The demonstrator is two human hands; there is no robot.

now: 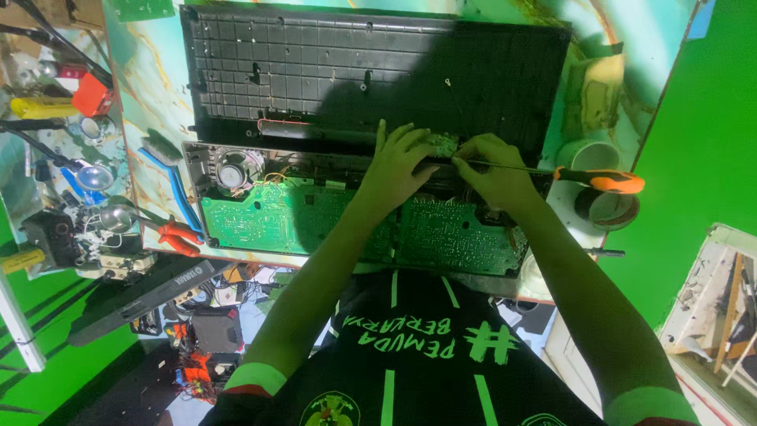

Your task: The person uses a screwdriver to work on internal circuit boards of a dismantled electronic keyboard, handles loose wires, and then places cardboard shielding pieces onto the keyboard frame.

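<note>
Green circuit board (441, 233) lying nearest: stiff, probably fragile, best gripped by edges. Left hand (398, 170) is pressing, fingers spread; right hand (493, 166) is pinching the orange-handled screwdriver (552, 172).

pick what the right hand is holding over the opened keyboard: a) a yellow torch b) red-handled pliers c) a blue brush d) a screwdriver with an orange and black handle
d: the right hand grips the thin metal shaft of the screwdriver with an orange and black handle, which sticks out to the side, while the red-handled pliers lie untouched at the table edge.
</note>
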